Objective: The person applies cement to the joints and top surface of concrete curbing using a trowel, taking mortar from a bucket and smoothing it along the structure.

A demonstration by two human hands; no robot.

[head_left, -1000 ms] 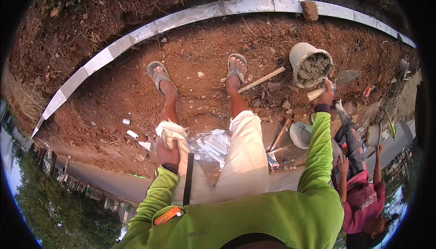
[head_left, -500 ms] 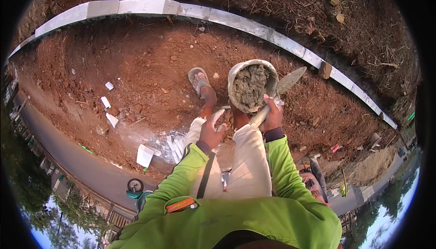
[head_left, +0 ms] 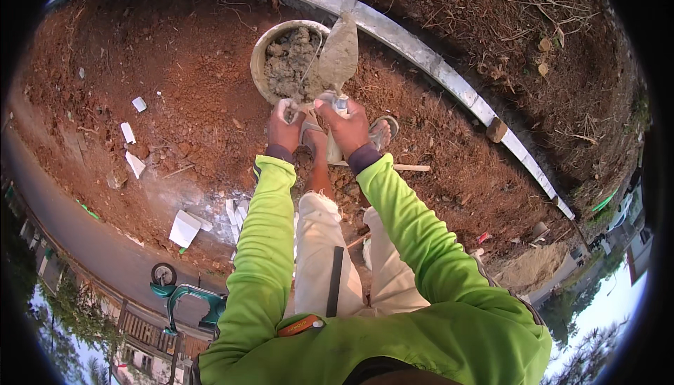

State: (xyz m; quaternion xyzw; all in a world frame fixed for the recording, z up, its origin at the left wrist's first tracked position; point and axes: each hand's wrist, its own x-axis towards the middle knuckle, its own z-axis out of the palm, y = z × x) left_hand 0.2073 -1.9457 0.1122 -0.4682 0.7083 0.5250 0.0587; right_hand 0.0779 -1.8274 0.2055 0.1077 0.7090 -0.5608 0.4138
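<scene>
A pale bucket (head_left: 259, 69) filled with grey wet mortar (head_left: 293, 58) stands out in front of me, its thin wire handle lying across the top. My left hand (head_left: 286, 126) is closed at the bucket's near rim, thumb and fingers curled together there. Beside it, my right hand (head_left: 345, 126) grips a trowel (head_left: 339, 51) by its pale handle. The trowel's mortar-coated blade points away from me over the bucket's right edge. Whether the right fingers also touch the rim is hard to see. My sandalled feet show just below the hands.
A low pale block kerb (head_left: 421, 62) curves past the bucket, with dry grass (head_left: 505, 12) beyond it. Broken white tile pieces (head_left: 184, 229) lie on reddish soil at left. A wooden stick (head_left: 411, 168) lies by my right foot. A green motorbike (head_left: 193, 297) stands near the road.
The bucket has shifted left and farther from me. My left hand has come from over my knee to its rim. The trowel blade has swung from pointing right to pointing away.
</scene>
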